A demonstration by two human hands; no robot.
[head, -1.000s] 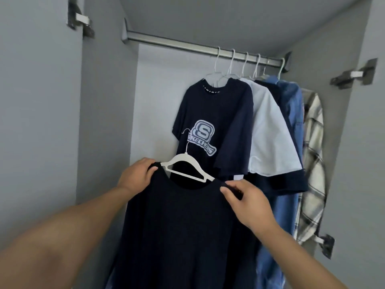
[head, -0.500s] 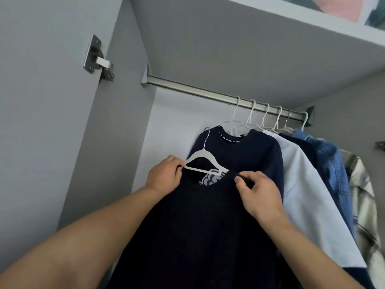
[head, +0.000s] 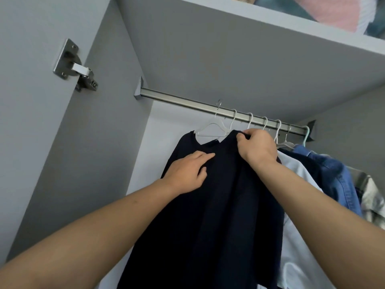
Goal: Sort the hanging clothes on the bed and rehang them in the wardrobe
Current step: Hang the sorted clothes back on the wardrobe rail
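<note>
Far left, the open wardrobe door [head: 31,122] carries a metal hinge [head: 75,64], clamped across to the grey side panel [head: 100,132]. Moving in, the steel rail [head: 187,102] runs out from its bracket under the shelf [head: 229,49], and the first hook on it belongs to a white hanger [head: 210,130] wearing the dark navy shirt [head: 218,205]. That shirt is up in the wardrobe, the leftmost garment on the rail, its hook looped over the bar and a little apart from the neighbouring hooks.

The left hand [head: 185,172] lies on the shirt's chest just below the neckline, fingers stretched out and loosely spread, pressing flat against the cloth rather than gripping it. Across to the right hand [head: 257,146]: it is up at the shirt's right shoulder, fingers curled tight, pinching a fold of the navy fabric right beside the hanger's arm.

Past that hand, a row of white hooks lines the rail, with a pale blue shirt [head: 302,215] hanging just behind the navy one, then a denim shirt [head: 333,180], then a plaid garment [head: 373,199] at the edge. The last hook is a mint-green hanger [head: 305,136] near the far bracket. Up top right, folded pink and teal fabrics [head: 333,11] sit on the shelf.
</note>
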